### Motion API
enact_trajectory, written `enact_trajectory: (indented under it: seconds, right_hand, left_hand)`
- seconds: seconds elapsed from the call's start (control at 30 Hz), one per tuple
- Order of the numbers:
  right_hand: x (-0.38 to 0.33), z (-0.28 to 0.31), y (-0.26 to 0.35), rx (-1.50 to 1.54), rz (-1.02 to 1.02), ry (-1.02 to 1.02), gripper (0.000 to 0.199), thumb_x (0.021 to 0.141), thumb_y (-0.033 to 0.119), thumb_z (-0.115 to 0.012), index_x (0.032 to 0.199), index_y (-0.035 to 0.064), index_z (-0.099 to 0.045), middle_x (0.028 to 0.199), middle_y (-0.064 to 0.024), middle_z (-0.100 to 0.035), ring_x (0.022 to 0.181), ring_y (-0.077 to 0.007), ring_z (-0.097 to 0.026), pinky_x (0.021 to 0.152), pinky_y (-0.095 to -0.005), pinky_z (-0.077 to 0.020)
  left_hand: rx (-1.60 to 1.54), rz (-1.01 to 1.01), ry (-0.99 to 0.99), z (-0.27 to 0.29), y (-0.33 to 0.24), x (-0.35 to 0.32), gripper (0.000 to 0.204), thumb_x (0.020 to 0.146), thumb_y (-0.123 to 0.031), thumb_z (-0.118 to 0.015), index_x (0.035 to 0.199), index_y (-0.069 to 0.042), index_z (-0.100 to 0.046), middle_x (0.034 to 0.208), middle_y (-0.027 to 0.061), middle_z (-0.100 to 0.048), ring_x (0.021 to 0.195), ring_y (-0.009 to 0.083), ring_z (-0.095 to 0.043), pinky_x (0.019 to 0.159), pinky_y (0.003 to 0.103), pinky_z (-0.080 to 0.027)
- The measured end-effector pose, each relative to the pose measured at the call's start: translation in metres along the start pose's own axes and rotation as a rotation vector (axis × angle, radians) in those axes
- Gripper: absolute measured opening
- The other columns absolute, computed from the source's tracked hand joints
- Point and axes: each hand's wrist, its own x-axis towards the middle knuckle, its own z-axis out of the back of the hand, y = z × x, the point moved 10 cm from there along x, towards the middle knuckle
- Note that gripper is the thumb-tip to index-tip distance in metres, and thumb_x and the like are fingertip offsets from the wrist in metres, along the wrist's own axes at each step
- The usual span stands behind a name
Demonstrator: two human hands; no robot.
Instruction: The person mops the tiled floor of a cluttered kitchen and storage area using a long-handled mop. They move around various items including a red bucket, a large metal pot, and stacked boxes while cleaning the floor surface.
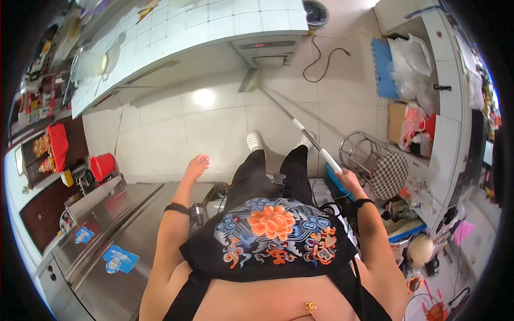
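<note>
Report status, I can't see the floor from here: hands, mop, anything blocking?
Right hand shut on mop handle; left hand open, free. Mop head on floor tiles by the tiled counter. Black cable loose on floor just beyond.

We saw a pale tiled floor (214,128) carrying a mop head (249,81), a black cable (321,59), a blue mat (382,67), a red bucket (103,166) and a wire stool (360,152). The steel counter (118,230) bore 2 blue stickers (120,259).
</note>
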Motion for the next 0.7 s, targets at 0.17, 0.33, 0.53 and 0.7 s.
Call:
enact_trajectory:
  seconds: [0.17,0.33,0.53,0.7]
  right_hand:
    - [-0.068,0.032,-0.099,0.08,-0.036,-0.103,0.049,0.085,0.048,-0.053,0.103,0.0031,-0.058,0.095,-0.022,-0.062,0.093,-0.0392,-0.058,0.077,-0.0458,-0.0437]
    - [-0.139,0.062,-0.103,-0.062,0.022,-0.189,0.039,0.089,0.042,-0.049,0.101,0.0044,-0.053,0.082,-0.0245,-0.061,0.081,-0.0421,-0.059,0.068,-0.0487,-0.0458]
    - [-0.147,0.096,-0.083,-0.21,0.202,-0.268,0.037,0.087,0.041,-0.053,0.102,0.0079,-0.054,0.077,-0.0217,-0.062,0.075,-0.0401,-0.061,0.064,-0.049,-0.0478]
    - [-0.061,0.118,-0.069,-0.365,0.296,-0.331,0.037,0.084,0.044,-0.054,0.103,0.0124,-0.058,0.078,-0.0159,-0.065,0.078,-0.0342,-0.064,0.067,-0.046,-0.05]
  left_hand:
    - [0.115,-0.106,0.09,-0.062,-0.098,0.025,0.031,0.087,-0.023,-0.053,0.108,0.0,-0.057,0.092,0.0105,-0.064,0.079,0.0156,-0.062,0.074,0.028,-0.049]
    - [0.161,-0.204,0.133,-0.115,-0.163,0.039,0.033,0.085,-0.024,-0.054,0.109,-0.001,-0.058,0.092,0.0094,-0.064,0.078,0.0148,-0.061,0.074,0.027,-0.048]
    - [0.242,-0.207,0.154,-0.161,-0.191,0.035,0.034,0.084,-0.024,-0.055,0.109,-0.002,-0.058,0.088,0.0073,-0.064,0.074,0.0145,-0.06,0.073,0.028,-0.047]
    - [0.344,-0.207,0.19,-0.199,-0.235,0.03,0.034,0.084,-0.023,-0.055,0.11,-0.002,-0.058,0.089,0.0072,-0.064,0.075,0.0143,-0.06,0.074,0.028,-0.047]
